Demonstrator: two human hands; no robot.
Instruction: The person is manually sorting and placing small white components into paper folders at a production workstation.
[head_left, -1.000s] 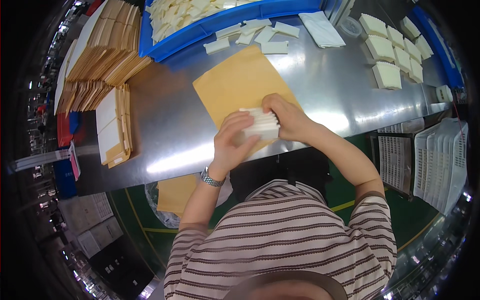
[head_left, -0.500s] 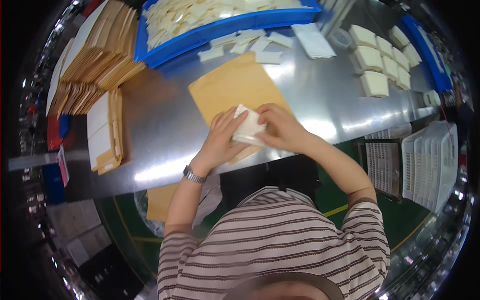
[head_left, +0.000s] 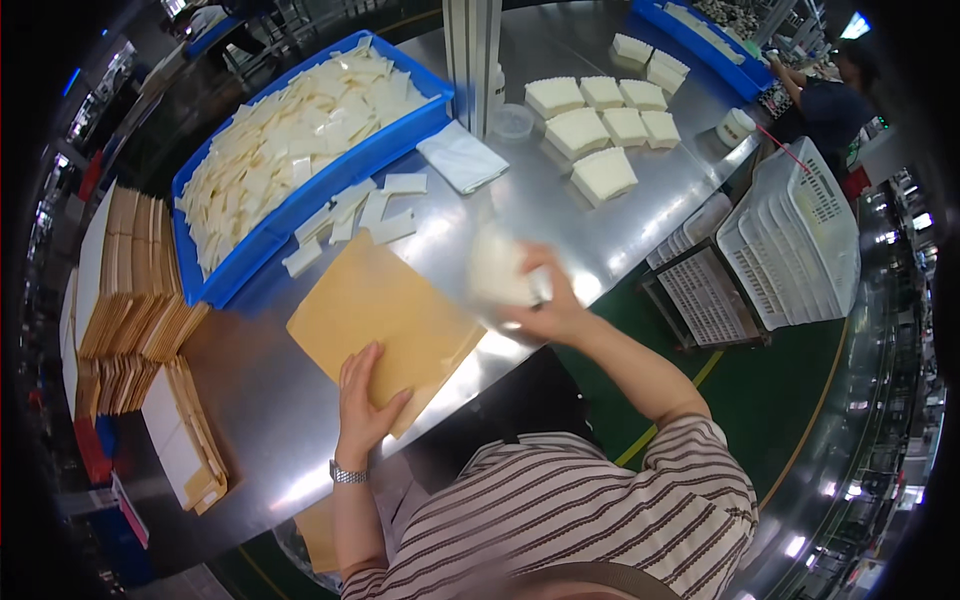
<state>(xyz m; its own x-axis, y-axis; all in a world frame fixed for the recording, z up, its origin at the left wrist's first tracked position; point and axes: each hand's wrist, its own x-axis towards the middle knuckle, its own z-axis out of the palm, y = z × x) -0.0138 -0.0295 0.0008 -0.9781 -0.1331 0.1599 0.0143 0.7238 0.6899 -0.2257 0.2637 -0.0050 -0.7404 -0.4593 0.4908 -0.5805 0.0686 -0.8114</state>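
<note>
My left hand (head_left: 368,405) lies with fingers spread on a sheet of brown kraft paper (head_left: 385,310), near its lower corner. To the right of the paper, above the steel table, my right hand (head_left: 555,305) grips a white stack (head_left: 500,270). Motion smears that stack, so its edges and layers do not show clearly. Just beyond the paper's far corner lie several loose white strips (head_left: 372,208). Farther right stand several neat white stacks (head_left: 600,178) with wavy edges, in rows.
A blue tray (head_left: 330,165) heaped with white pieces stands at the far left. Kraft paper bundles (head_left: 140,270) rise along the left edge. A folded white cloth (head_left: 463,158) lies beside a metal post (head_left: 472,70). White plastic baskets (head_left: 785,240) stand off the right edge; another person (head_left: 845,120) works beyond.
My right hand has carried the white stack off the paper to the right. My left hand has let go of it and now rests spread on the paper. The view has swung right.
</note>
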